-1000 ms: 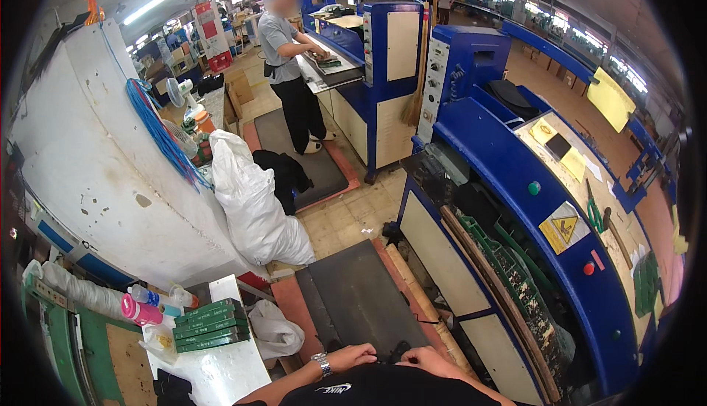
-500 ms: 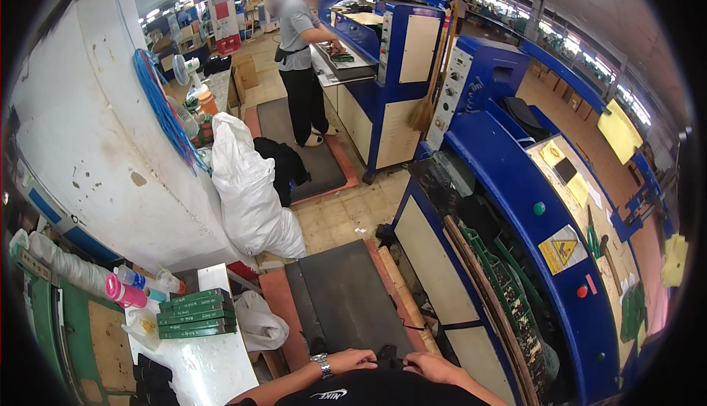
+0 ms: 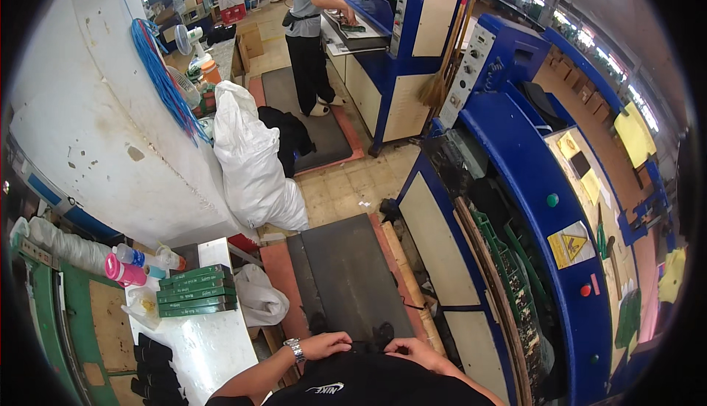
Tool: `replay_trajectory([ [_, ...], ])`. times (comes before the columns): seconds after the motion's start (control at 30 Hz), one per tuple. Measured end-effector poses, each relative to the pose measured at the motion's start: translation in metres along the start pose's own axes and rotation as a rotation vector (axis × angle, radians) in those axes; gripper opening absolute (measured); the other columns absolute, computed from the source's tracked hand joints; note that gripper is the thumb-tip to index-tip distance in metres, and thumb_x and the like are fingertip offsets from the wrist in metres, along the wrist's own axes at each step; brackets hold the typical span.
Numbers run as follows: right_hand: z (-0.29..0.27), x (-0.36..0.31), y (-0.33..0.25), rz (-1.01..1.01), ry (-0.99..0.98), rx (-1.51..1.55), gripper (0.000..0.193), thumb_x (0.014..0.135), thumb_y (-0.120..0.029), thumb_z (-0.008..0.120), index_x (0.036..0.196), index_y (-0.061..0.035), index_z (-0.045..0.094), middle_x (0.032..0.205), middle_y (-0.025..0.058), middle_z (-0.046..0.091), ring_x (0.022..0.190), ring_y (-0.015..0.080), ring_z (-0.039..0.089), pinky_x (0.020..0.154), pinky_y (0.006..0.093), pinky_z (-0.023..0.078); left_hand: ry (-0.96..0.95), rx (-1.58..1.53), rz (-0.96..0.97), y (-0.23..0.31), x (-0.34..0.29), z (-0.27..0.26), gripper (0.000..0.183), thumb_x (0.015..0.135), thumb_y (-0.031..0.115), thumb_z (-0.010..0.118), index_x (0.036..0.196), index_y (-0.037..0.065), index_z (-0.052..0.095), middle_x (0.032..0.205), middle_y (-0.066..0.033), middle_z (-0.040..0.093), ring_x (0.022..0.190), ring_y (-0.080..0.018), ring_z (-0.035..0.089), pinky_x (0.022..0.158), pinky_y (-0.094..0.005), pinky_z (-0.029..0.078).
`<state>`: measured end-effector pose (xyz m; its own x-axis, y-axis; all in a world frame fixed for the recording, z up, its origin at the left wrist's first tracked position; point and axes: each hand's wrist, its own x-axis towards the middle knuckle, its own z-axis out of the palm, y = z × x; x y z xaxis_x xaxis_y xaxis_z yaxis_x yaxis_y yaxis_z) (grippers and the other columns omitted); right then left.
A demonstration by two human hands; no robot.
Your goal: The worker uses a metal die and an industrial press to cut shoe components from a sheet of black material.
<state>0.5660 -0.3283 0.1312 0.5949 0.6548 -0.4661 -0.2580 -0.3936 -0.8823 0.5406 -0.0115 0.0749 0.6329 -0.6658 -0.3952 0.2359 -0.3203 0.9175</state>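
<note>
Both hands are close to the front of my black shirt (image 3: 361,380), at waist height. My left hand (image 3: 329,345), with a metal watch (image 3: 295,350) on its wrist, has its fingers curled inward at the shirt's edge. Opposite it, a short gap away, my right hand (image 3: 414,350) is closed in a similar way. Whatever the fingertips may pinch is dark and cannot be made out against the shirt. Beyond the hands, the tips of my dark shoes (image 3: 383,332) show on a dark mat (image 3: 346,273).
At left, a white table (image 3: 199,347) holds stacked green slabs (image 3: 197,292), a pink bottle (image 3: 124,270) and black pieces (image 3: 153,369). A blue machine (image 3: 537,207) stands at right. A white sack (image 3: 254,159) sits ahead, and a person (image 3: 313,45) works at another machine beyond.
My view has tilted, so more of my shirt shows. Both hands appear slightly higher and further left in the picture, still near the waist. The far person's arm has shifted a little.
</note>
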Motion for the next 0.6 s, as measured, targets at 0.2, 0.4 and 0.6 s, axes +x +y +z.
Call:
replay_trajectory([
  [0.2,-0.003,-0.03,0.016,0.072,0.046,0.049,0.011,0.097,-0.012,0.067,0.103,-0.0028,0.066,0.084,-0.0008,0.066,0.079,0.0054,0.057,0.072,0.0239,0.047,-0.025,0.08,0.027,0.022,0.022,0.016,0.035,0.104,0.034,0.054,0.121,0.004,0.057,0.107,-0.0089,0.069,0.1,-0.0207,0.065,0.088,-0.0355,0.05],
  [0.4,-0.01,-0.039,0.029,-0.159,0.101,-0.103,0.008,0.094,-0.007,0.066,0.1,-0.0011,0.065,0.092,0.0036,0.065,0.089,0.0115,0.061,0.081,0.029,0.051,0.097,0.089,0.112,0.022,0.004,0.012,0.029,0.1,0.029,0.062,0.116,0.005,0.062,0.099,-0.0098,0.068,0.093,-0.0216,0.066,0.086,-0.0347,0.051],
  [0.6,-0.017,-0.04,0.001,0.172,0.369,0.302,0.019,0.096,-0.018,0.07,0.106,-0.0029,0.067,0.088,-0.0049,0.063,0.08,0.0035,0.056,0.073,0.0219,0.048,0.199,-0.132,-0.111,0.027,-0.024,-0.006,0.033,0.096,0.016,0.066,0.127,0.007,0.061,0.102,-0.0041,0.064,0.088,-0.0128,0.063,0.078,-0.0288,0.052],
])
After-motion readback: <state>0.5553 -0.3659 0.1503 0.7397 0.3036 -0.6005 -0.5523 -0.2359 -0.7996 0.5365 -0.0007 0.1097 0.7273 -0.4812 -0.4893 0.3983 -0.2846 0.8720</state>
